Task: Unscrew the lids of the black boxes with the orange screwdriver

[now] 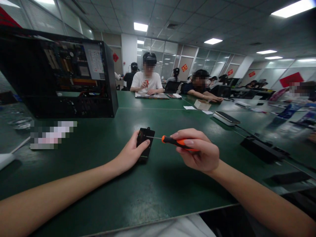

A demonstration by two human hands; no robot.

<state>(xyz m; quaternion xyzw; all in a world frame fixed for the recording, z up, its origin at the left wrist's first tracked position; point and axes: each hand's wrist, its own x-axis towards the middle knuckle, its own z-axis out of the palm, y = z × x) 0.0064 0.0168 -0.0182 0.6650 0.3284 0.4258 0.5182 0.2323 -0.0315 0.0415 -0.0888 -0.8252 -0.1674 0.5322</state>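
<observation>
My left hand (134, 148) grips a small black rectangular box (148, 149) on the green table (103, 194), thumb lying across its face and fingers round its left side. A small tab with a hole sticks up from the box's far end. In my right hand (199, 149) is a screwdriver (181, 143) with an orange and black handle, fingers closed round it. Its thin metal shaft points left, and the tip meets the upper part of the box. Whether the tip sits in a screw is too small to tell.
An open black computer case (111, 79) stands at the left. To the right lie a black power adapter (261, 149), cables and a white device with a dark top (226, 118). A small cardboard box (202, 104) sits farther back. Across the table, a person in white (148, 80) holds an orange tool.
</observation>
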